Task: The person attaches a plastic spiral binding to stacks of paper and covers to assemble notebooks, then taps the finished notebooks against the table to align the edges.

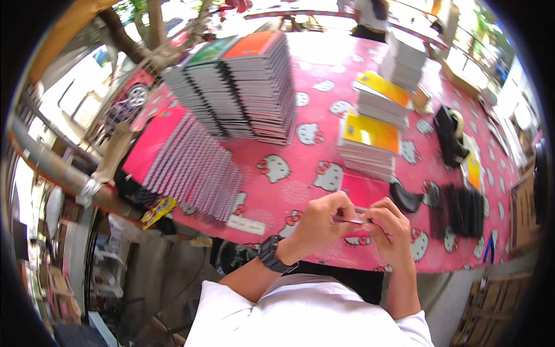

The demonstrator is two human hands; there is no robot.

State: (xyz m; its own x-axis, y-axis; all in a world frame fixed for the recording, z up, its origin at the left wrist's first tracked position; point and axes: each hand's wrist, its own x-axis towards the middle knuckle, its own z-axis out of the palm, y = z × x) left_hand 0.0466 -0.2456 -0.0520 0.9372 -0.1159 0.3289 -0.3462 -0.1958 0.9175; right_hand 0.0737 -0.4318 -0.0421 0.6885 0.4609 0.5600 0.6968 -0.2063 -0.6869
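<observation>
Close to the table's front edge, my left hand [324,218] and my right hand [391,226] meet with fingers pinched together. Between their fingertips is a thin, narrow strip [352,220], dark with a light edge; its exact kind is too small to make out. Just beyond the fingers lies a pink-covered booklet [365,189], partly hidden by my hands. To the right of it rests a curved black object [406,198]. A dark watch [274,254] is on my left wrist.
Spiral-bound notebooks form tall stacks [260,87] at the back left and a slanted pink row [191,162] at left. Yellow-covered paper stacks [370,139] stand ahead. At right are black coils [464,211], a tape dispenser [450,139] and blue-handled pliers [489,248].
</observation>
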